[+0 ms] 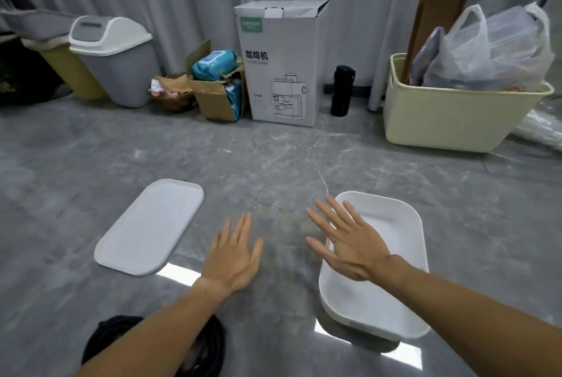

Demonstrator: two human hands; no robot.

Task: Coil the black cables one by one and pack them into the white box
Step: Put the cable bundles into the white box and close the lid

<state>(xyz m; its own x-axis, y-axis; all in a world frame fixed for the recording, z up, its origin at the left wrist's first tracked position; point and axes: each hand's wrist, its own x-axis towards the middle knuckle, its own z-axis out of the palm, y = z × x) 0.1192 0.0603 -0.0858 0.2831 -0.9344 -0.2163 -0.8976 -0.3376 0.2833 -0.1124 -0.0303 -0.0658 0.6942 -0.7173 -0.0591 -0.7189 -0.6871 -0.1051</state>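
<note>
An open white box [407, 258] sits on the grey floor at the right, with nothing visible inside it. Its flat white lid [149, 230] lies to the left. A heap of black cables [213, 343] lies at the bottom left, largely hidden under my left forearm. My left hand [234, 255] is stretched out flat, palm down, above the floor between lid and box, holding nothing. My right hand [343, 239] is spread flat over the left edge of the white box, also holding nothing.
Along the curtain at the back stand a grey swing-lid bin [115, 60], a torn brown carton [216, 93], a tall white coffee-machine box [279, 63], a black flask [342, 90] and a cream basket [456, 115] stuffed with bags.
</note>
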